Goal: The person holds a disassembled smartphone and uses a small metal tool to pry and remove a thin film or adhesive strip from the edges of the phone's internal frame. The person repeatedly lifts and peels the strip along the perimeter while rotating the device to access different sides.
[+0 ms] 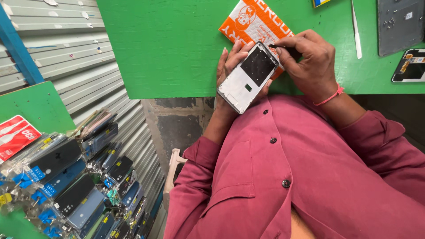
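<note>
The phone frame point(248, 77) sits cradled in the left hand point(230, 66), held up just over the near edge of the green table point(168, 48) and close to the chest of the maroon shirt point(310, 177). Its long axis runs on a slant — the lower end points near and left, the upper end far and right, toward the right hand point(310, 59). The left hand's fingers lie behind the frame, wrapped round its left edge, so it grips from beneath rather than pinching. The right hand is the one at the working end: thumb and forefinger are pressed together on a thin dark tool point(283, 48), whose tip meets the frame's upper right corner. So the tool comes in from the right, almost across the short side of the frame, and the dark square patch on the frame's inner face lies just down-left of the tip. An orange printed packet point(254, 20) lies flat on the table directly behind both hands — partly hidden by them. Farther right lie white tweezers point(356, 28) and a grey back panel point(400, 24), well apart from the hands.
</note>
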